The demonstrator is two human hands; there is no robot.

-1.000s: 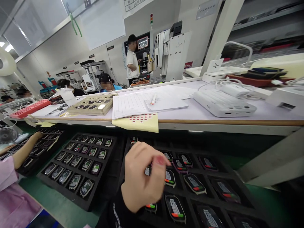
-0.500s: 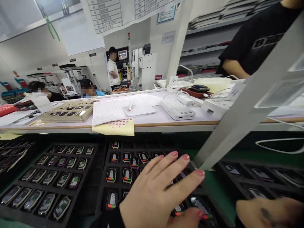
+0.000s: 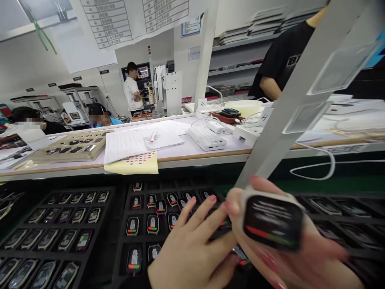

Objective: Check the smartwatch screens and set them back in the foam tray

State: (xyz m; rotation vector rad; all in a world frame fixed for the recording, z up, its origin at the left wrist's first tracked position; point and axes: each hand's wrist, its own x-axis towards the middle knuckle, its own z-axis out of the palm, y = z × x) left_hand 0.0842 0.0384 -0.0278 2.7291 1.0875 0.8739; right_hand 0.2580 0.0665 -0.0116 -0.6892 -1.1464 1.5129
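The right hand (image 3: 317,247) grips a small watch (image 3: 272,220) with its fingers, up in front of a smooth, slanted white post (image 3: 279,104). The watch is a bit blurry, with round corners, a pale rim and a shiny black face with a red and green bar. The left hand (image 3: 195,251) has its fingers spread and is not gripping anything, over a dull black tray (image 3: 119,253) with box-shaped pockets. More round-cornered watches (image 3: 152,224) sit there.

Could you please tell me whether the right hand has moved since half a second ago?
Yes, the right hand moved left and upward, from right of the foot of the slanted post to overlapping it.
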